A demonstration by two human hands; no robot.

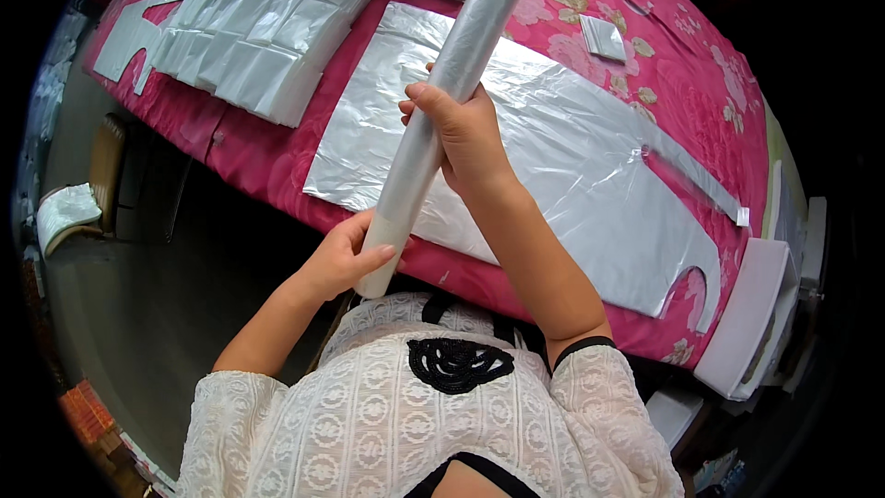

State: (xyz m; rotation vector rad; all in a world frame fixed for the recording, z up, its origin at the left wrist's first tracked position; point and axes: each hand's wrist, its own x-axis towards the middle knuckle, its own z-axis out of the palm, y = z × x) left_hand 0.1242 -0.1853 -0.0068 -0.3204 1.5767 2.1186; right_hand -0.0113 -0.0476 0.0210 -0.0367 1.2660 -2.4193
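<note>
Roll of translucent plastic slants away and rightward, left hand curled round its near end, right hand (higher up) closed around its middle.

A brown chair stands on dark grey floor beside a pink floral-covered table.

Top end of the plastic roll, cropped away! Both the left hand and right hand lose fingers behind it; stacked bags toward the tabletop's left end get clipped above, and clutter beyond its right edge blurs into darkness.
</note>
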